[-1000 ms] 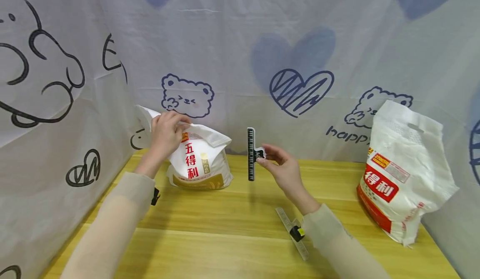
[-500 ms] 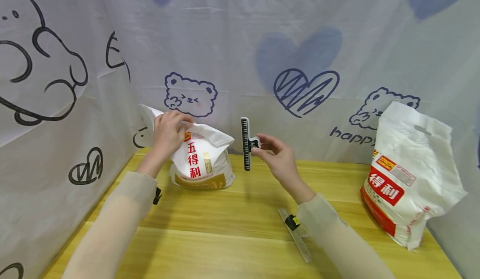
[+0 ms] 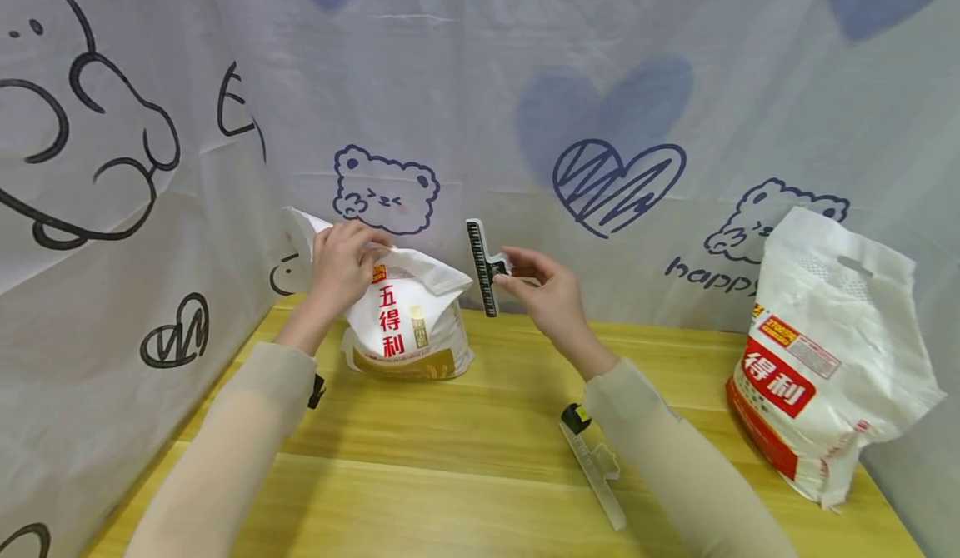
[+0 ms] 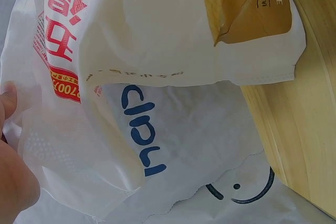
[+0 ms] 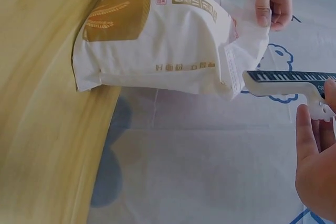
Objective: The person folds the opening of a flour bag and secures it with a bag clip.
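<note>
My left hand grips the folded-over top of a white flour bag with red lettering and a gold base, standing at the back left of the table. In the left wrist view only part of that hand shows, at the left edge on the bag's upper end. My right hand pinches the handle of a bag clip, whose long bar has a black-and-white piano-key pattern. The clip is held in the air just right of the bag, tilted a little. In the right wrist view its bar end lies close to the bag's top corner.
A clear clip lies on the wooden table near my right forearm. A second, taller white bag with a red base stands at the right. Printed cloth encloses the table behind and at the left.
My right hand has moved left and up with the piano-key clip, nearer the bag, and the clip has tilted. My left hand keeps its grip on the bag top. The view has shifted slightly.
</note>
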A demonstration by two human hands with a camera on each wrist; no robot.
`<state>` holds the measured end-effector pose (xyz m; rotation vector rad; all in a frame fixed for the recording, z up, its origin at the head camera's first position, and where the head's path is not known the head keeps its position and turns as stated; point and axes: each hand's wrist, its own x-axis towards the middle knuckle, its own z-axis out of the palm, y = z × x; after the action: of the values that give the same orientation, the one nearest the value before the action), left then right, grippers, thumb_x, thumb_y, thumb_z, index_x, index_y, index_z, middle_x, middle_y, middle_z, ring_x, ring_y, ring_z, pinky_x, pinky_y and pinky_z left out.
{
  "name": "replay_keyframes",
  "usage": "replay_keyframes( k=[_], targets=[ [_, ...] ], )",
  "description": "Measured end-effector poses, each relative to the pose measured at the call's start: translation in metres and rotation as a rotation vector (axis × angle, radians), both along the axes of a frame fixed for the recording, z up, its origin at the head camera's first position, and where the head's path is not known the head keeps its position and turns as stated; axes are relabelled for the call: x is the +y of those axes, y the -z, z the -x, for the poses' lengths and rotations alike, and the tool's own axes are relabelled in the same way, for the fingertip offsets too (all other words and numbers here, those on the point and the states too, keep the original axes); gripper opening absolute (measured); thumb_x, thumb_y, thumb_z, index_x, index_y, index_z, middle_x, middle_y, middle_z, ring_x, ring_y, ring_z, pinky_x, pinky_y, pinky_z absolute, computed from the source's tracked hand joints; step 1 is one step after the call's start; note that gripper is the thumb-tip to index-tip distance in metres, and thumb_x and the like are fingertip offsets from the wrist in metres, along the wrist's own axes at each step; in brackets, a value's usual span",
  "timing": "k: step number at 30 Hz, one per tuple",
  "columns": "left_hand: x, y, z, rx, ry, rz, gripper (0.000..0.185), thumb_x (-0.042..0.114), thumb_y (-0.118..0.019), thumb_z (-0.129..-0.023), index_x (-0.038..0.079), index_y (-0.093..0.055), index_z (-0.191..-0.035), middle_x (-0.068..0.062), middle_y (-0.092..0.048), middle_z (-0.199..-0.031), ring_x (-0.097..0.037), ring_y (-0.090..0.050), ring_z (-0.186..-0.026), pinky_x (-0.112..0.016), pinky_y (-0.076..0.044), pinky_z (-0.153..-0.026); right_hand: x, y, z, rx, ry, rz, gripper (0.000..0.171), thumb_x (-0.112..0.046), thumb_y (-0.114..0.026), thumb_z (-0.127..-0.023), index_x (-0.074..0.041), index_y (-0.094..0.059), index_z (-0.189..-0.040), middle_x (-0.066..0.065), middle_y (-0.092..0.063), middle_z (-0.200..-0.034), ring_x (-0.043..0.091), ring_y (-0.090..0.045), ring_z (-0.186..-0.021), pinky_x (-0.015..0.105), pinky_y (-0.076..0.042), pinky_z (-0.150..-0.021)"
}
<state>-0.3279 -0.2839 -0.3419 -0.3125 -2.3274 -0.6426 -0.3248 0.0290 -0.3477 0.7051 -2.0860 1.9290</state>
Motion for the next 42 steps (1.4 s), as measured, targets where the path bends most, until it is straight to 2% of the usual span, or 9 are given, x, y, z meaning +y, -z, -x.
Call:
replay_keyframes(
  k=[15, 24, 42],
  targets=[
    [-0.001, 0.000, 0.000, 0.006, 0.000, 0.000, 0.009, 0.005, -0.072, -0.095, 0.009, -0.075, -0.103, -0.009, -0.070, -0.107, -0.033, -0.057, -0.114, -0.056, -0.028, -0.116, -0.028, -0.026, 0.019, 0.088, 0.031, -0.103, 0.038, 0.000, -0.083, -0.085, -0.001, -0.074, -0.122, 0.016, -0.075, -0.118, 0.027, -0.070, -0.103, 0.031, -0.059, -0.092],
    [-0.002, 0.001, 0.001, 0.016, 0.002, 0.004, 0.009, 0.005, -0.072, -0.095, 0.009, -0.075, -0.103, -0.009, -0.070, -0.106, -0.033, -0.057, -0.114, -0.056, -0.029, -0.115, -0.044, -0.036, 0.030, 0.077, 0.032, -0.139, 0.033, 0.000, -0.085, -0.082, 0.000, -0.077, -0.114, 0.017, -0.077, -0.108, 0.025, -0.073, -0.090, 0.024, -0.061, -0.076],
    [-0.001, 0.000, 0.001, 0.009, 0.015, 0.004, 0.010, 0.006, -0.073, -0.095, 0.009, -0.075, -0.104, -0.009, -0.070, -0.106, -0.033, -0.058, -0.114, -0.056, -0.029, -0.116, -0.063, -0.033, 0.046, 0.024, -0.008, -0.151, 0.026, 0.004, -0.084, -0.082, 0.001, -0.079, -0.107, 0.017, -0.078, -0.105, 0.029, -0.077, -0.093, 0.027, -0.062, -0.079]
  ],
)
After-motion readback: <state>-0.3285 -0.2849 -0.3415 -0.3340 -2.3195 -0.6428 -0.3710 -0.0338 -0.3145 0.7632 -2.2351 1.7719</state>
